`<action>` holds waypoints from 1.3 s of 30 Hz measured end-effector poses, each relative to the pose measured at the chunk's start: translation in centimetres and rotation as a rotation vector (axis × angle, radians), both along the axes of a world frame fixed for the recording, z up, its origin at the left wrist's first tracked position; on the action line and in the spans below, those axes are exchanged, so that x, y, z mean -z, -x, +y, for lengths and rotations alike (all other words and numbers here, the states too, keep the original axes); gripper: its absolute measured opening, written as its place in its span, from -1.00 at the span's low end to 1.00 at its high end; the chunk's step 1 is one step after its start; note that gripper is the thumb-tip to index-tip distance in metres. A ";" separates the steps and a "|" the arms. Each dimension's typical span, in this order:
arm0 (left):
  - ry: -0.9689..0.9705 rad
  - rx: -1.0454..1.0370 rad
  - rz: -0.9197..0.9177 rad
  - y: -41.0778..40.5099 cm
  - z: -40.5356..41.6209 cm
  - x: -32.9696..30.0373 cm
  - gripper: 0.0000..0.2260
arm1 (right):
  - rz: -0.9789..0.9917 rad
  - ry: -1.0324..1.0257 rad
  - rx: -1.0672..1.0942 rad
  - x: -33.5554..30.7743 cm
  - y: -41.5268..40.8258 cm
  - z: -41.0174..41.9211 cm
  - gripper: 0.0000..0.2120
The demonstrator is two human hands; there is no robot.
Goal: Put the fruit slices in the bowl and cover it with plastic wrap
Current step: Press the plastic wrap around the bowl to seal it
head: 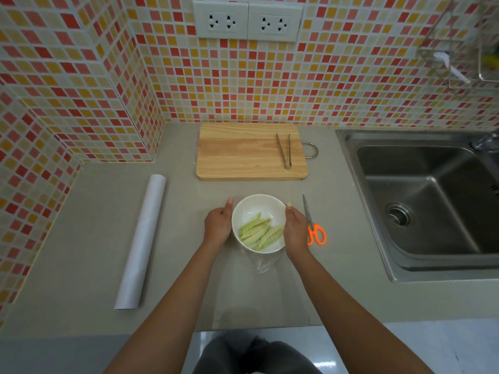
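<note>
White bowl (258,209) with pale green and cream fruit slices (260,232); white roll of plastic wrap (141,241) on grey-beige counter (94,225). Light wood-grain cutting board (248,152), silver tongs (284,150), orange-handled scissors (316,234). Mosaic wall tiles (229,82) in red, orange, yellow, cream.

Even, soft indoor light fills the scene, bright enough for clear colour. The counter (91,252) shows only faint shadows, the softest under the forearms near the front edge. Mild glare sits on the sink (421,201) walls at right and on the glossy floor (405,349) nearest the camera. Wide-angle distortion bends the tiled wall (81,76) at left and the far right corner, where a rack (459,55) blurs. The centre is sharp.
</note>
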State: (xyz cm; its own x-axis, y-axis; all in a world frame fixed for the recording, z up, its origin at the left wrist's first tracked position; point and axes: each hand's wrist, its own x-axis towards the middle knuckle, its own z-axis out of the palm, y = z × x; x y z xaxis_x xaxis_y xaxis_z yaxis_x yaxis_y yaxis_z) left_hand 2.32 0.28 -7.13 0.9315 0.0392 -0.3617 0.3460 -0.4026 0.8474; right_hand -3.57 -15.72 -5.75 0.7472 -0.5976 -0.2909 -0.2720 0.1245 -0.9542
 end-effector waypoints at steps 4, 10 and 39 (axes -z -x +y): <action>-0.048 -0.003 0.030 -0.1 0.4 -0.5 -0.44 | -0.006 0.025 -0.012 0.0 0.0 0.1 -0.70; 0.118 -0.068 0.124 0.0 0.1 -1.1 -0.45 | 0.008 0.041 0.012 0.1 0.0 0.0 -0.68; -0.135 -0.083 -0.410 3.2 -0.1 0.3 -0.72 | 0.030 -0.074 0.104 0.0 -0.4 1.3 -0.69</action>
